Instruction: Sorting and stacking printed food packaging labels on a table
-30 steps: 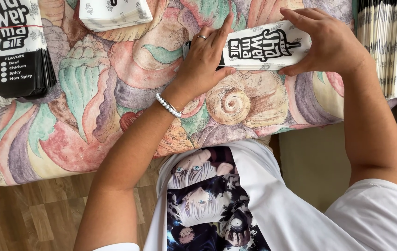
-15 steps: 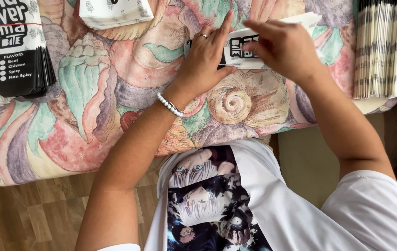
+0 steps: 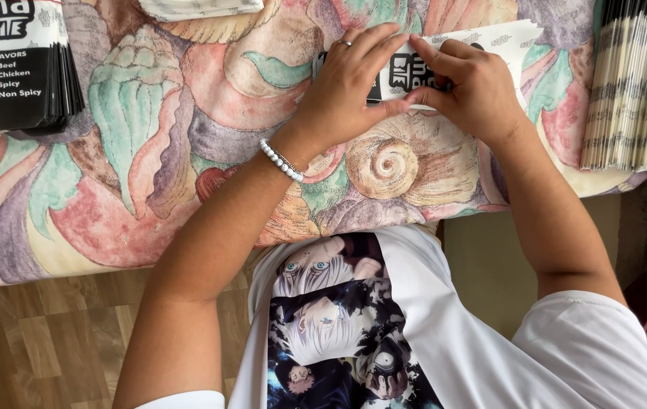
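- On the table's shell-patterned cloth [image 3: 149, 167], near its far edge, a flat white paper packet with black print [image 3: 482, 45] is lying under both hands.
- The left hand [image 3: 342, 87] is pressing down on the packet's left part — fingers [image 3: 373, 45] stretched out flat and close together, palm down, gripping nothing (a ring is showing on one finger, a white bead bracelet [image 3: 281, 160] at the wrist).
- The right hand [image 3: 475, 87] is resting on the packet just beside the left one, fingers curled, with thumb and fingertips pinching the packet's near edge.
- Both hands are touching each other at the fingertips over the packet's middle.
- At the far left, a black-and-white stack of flat packets [image 3: 24, 68] is sitting well apart from the hands.
- At the far right, another stack of flat packets [image 3: 634, 83] is lying — edges fanned towards the hands.
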